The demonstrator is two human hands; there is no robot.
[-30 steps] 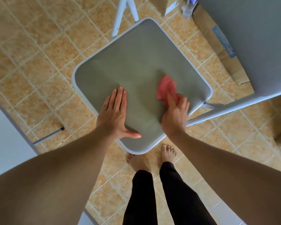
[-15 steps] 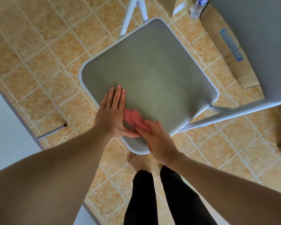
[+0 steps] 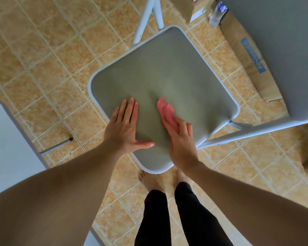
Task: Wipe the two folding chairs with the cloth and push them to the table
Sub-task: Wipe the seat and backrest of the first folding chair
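The folding chair with the grey-green padded seat and pale grey metal frame [image 3: 164, 77] stands on the tan tiled floor [image 3: 43, 50] in the middle of the frame. One corner of its seat points down toward the person's bare feet [image 3: 153, 180] and black trousers [image 3: 167, 219].

The left hand [image 3: 124, 126] lies flat on the lower left part of the seat. It is released, with fingers straight and together and the thumb spread toward the right. The right hand [image 3: 181, 141] is just beside it, and its nearly straight fingers press the crumpled pink cloth [image 3: 166, 110] onto the seat. That hand is blurred, and the cloth pokes out past the fingertips toward the seat's centre.

At the right, a broad grey panel edged by a pale grey bar [image 3: 274, 50] rises close against the seat; it looks to be the backrest. Between it and the seat's upper right edge a flat brown cardboard box with a blue label [image 3: 247, 55] lies on the floor. A clear plastic bottle with a blue cap [image 3: 216, 15] stands at its far end, and a second brown carton [image 3: 190, 8] sits near that at the top edge of the frame. That side is crowded.

The chair's pale legs [image 3: 146, 20] splay out at the top. At the left edge sits the corner of a white tabletop with a grey rim [image 3: 7, 139], and a grey rod with a black tip [image 3: 57, 144] juts out beneath it. The rod is apart from the seat, with bare tiles between. The upper left is open floor.
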